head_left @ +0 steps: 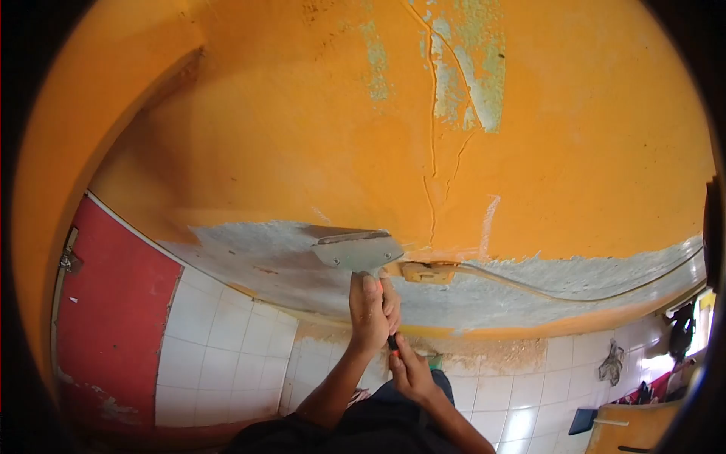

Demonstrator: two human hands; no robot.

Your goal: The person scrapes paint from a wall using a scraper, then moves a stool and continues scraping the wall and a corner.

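Observation:
A wide wall scraper (359, 253) is held up against the wall, its blade at the ragged line where orange paint (318, 174) meets bare grey plaster (249, 250). My left hand (368, 310) is wrapped round the scraper's handle just below the blade. Lower down, my right hand (412, 371) grips the black and orange end of the same handle. Just right of the blade, a yellowed electrical box (427, 272) sits on the wall.
A cable (560, 296) runs right from the box. Cracks (432, 113) and peeled paint mark the wall above. A red door (113, 303) stands at left; white tiles (522, 390) cover the floor, with debris (491, 356) along the wall's foot. Wooden furniture (635, 427) is at lower right.

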